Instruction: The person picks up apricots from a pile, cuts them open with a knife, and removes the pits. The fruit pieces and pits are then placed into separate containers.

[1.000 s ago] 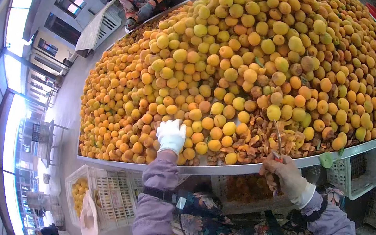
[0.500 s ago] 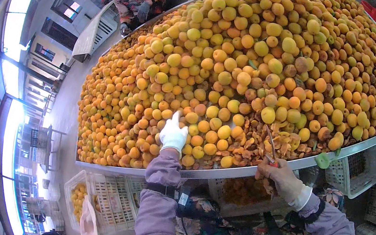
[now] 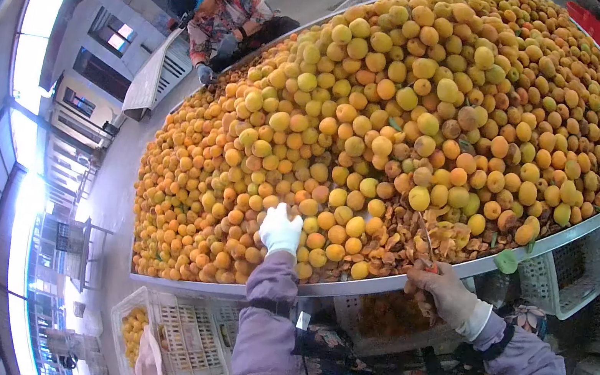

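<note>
A large heap of yellow-orange apricots (image 3: 372, 121) covers a metal-edged table (image 3: 331, 292). My left hand (image 3: 281, 230), in a white glove, is at the near side of the heap with its fingers curled down against the apricots; anything inside its grasp is hidden. My right hand (image 3: 449, 294) grips a knife (image 3: 427, 239) by its reddish handle near the table rim. The thin blade points up and away, over a patch of split, browned apricot pieces (image 3: 456, 232).
Below the rim, a crate (image 3: 389, 344) holds orange pieces. A white crate (image 3: 192, 338) with apricots and a pink cloth (image 3: 150, 361) stands at lower left; another crate (image 3: 564, 281) is at right. Across the heap, a co-worker (image 3: 224, 21) in gloves bends over the table edge.
My left hand's extended index finger has curled in, and the hand sits slightly lower and to the right. My right hand still holds the knife in nearly the same place. The view has shifted slightly.
</note>
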Demonstrator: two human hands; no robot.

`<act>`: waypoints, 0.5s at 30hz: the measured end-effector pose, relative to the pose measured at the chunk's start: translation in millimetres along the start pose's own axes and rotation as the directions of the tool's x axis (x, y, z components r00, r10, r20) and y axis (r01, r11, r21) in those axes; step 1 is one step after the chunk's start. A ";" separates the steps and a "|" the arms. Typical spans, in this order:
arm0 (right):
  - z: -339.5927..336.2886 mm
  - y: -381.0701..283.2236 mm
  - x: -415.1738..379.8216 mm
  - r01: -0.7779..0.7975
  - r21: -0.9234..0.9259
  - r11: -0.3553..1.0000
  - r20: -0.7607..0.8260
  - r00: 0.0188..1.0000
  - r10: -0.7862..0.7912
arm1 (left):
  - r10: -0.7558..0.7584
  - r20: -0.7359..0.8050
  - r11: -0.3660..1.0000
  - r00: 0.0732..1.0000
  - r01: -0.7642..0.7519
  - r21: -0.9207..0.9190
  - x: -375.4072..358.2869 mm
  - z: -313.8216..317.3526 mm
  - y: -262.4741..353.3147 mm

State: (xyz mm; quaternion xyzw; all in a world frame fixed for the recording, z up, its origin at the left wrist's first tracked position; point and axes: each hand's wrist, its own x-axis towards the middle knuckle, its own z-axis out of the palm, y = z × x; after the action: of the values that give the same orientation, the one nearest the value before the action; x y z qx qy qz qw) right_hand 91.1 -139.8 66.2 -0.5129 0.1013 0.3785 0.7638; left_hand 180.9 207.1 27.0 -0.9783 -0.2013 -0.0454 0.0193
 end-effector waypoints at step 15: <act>-0.4 4.3 2.2 -0.016 -0.030 0.999 0.046 0.999 0.018 | 0.144 -0.044 0.988 0.989 -0.141 0.067 14.7 5.5 8.3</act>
State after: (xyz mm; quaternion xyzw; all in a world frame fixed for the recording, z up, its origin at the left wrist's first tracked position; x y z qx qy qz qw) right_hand 89.7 -138.3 61.8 -0.5145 0.0824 0.3981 0.7550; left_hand 198.1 205.5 22.8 -0.9877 -0.1317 -0.0613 0.0584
